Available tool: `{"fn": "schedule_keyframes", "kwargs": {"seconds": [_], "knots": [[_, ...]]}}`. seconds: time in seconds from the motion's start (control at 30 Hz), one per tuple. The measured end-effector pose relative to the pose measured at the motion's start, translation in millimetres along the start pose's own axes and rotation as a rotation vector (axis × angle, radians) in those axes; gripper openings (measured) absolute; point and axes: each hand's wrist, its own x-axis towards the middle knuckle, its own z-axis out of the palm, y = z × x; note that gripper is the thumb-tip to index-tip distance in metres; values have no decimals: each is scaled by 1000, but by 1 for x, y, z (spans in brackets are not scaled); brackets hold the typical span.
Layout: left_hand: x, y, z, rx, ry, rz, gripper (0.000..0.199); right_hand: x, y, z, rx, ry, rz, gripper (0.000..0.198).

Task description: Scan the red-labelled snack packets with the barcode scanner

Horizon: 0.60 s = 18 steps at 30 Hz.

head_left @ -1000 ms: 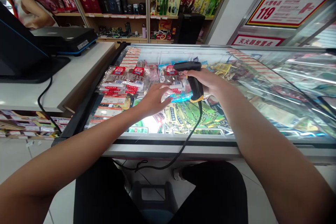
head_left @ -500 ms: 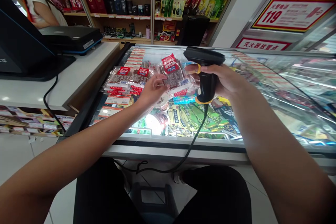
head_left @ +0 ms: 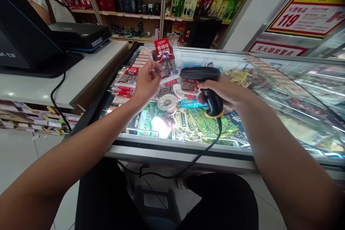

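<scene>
Currently held, left hand (head_left: 144, 86): one clear snack packet (head_left: 165, 61) with a red label at its top, pinched by its lower left edge between thumb and fingertips. It stands upright, raised above the glass lid of the freezer chest (head_left: 188, 152), left of the scanner and a little farther off.

Right hand (head_left: 226, 91): closed around the grip of a black barcode scanner (head_left: 203, 79) with a yellow band at the base of the handle. Its head sits level and points left, toward the raised packet; packet and scanner are near each other but apart. A black cable (head_left: 199, 152) drops from the handle, over the near edge of the chest and down to the floor.

Under the glass: more red-labelled packets (head_left: 125, 81) stacked at the left, round lidded tubs (head_left: 167, 101) in the middle, green and yellow bags (head_left: 194, 122) near me, and a row of price tags along the left wall.

Left of the chest: a white counter (head_left: 81, 75) carrying a black till screen (head_left: 24, 39) and a flat black device (head_left: 81, 36) with a blue edge. Another person (head_left: 51, 3) stands behind it.

Far side: wooden shelves (head_left: 161, 7) of boxed and bagged goods. Far right: a red and yellow sign (head_left: 309, 14) reading 119.
</scene>
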Motion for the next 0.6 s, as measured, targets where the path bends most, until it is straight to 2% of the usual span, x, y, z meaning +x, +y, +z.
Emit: {"fn": "schedule_keyframes", "kwargs": {"seconds": [0.1, 0.3, 0.47, 0.6], "knots": [[1, -2, -1, 31, 8, 15, 22, -2, 0, 2, -24, -25, -10, 31], [-1, 2, 0, 119, -29, 1, 15, -6, -6, 5, -31, 14, -53, 19], [-2, 2, -2, 117, -26, -23, 17, -7, -6, 4, -25, -18, -115, 14], [-3, 2, -4, 97, -36, -16, 16, -8, -7, 5, -23, -21, -106, 14]]}}
